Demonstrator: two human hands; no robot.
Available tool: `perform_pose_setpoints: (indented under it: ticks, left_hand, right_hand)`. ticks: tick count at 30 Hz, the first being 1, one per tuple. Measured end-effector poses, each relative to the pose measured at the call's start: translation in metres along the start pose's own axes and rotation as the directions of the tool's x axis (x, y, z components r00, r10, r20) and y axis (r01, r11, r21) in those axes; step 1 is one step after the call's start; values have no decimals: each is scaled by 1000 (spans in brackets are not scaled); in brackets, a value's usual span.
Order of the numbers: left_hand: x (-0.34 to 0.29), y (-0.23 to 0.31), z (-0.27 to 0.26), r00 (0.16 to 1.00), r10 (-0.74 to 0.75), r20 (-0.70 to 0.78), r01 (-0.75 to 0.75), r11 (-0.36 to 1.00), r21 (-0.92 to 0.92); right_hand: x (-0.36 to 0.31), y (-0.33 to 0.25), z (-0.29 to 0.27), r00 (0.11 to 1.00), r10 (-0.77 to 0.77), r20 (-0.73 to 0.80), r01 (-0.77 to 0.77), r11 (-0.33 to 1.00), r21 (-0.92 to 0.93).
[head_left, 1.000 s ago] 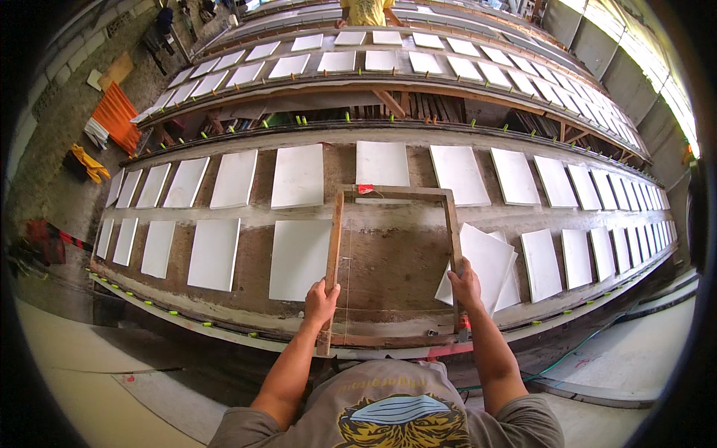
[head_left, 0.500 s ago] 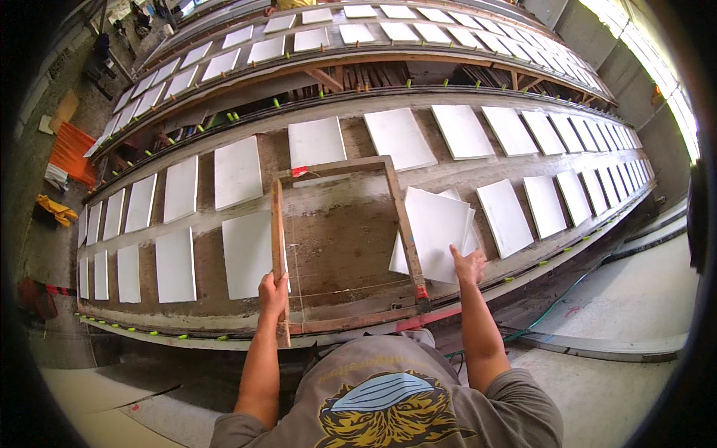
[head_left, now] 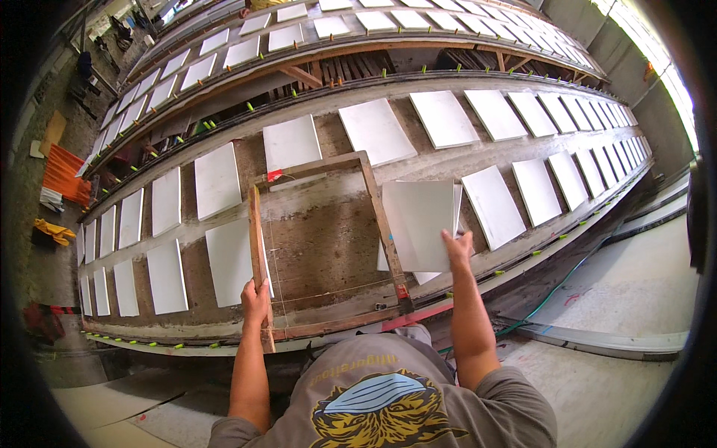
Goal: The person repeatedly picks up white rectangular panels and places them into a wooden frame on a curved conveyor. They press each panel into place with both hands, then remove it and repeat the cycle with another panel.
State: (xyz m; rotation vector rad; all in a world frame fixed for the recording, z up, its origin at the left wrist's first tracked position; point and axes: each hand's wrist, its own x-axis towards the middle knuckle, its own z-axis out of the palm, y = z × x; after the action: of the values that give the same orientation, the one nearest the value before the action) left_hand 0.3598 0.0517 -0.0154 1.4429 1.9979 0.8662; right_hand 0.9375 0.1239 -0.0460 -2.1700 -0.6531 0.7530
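Note:
My left hand (head_left: pixel 255 302) is closed round the left bar of a wooden frame (head_left: pixel 258 239), near its near end. The frame has thin strings along its inner left and near sides and red tape at two corners. It lies on or just above a long brown-stained table (head_left: pixel 321 254). My right hand (head_left: pixel 457 248) grips the right edge of a white sheet (head_left: pixel 418 220), thumb on top. That sheet is raised and tilted beside the frame's right bar. Other white sheets show partly from under it; how many is hidden.
Rows of flat white sheets (head_left: pixel 489 200) cover the table on both sides. Small green clips (head_left: pixel 562 237) line its edges. Another table with white sheets (head_left: pixel 243 51) stands beyond. A green hose (head_left: pixel 549 302) runs at the right; an orange cloth (head_left: pixel 67 173) lies at far left.
The white sheet in my right hand has turned, so its edges now stand straighter. The frame and both hands have shifted slightly left in the picture, along with the table.

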Motion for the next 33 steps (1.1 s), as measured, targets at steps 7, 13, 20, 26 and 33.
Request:
perform_pose_setpoints:
  ticks: [7, 13, 20, 26, 33]
  left_hand:
    - [-7, 4, 2, 999, -26, -29, 27, 998, 54]
    - [-7, 5, 6, 1000, -24, -11, 24, 1000, -2]
    - [-12, 6, 7, 996, -85, 1, 85, 996, -11]
    - [-17, 14, 4, 990, -138, -14, 138, 990, -5]
    - [-17, 40, 4, 993, -115, 33, 117, 990, -78]
  right_hand:
    - [31, -33, -38, 981, -1, 194, 111, 824, -555]
    - [65, 0, -48, 950, -76, 304, 51, 995, 89]
    - [170, -4, -134, 996, 57, -66, -40, 970, 239]
    - [146, -25, -107, 837, -364, -408, 42, 787, -615]
    - [-65, -47, 77, 742, -241, 625, 249, 966, 77]
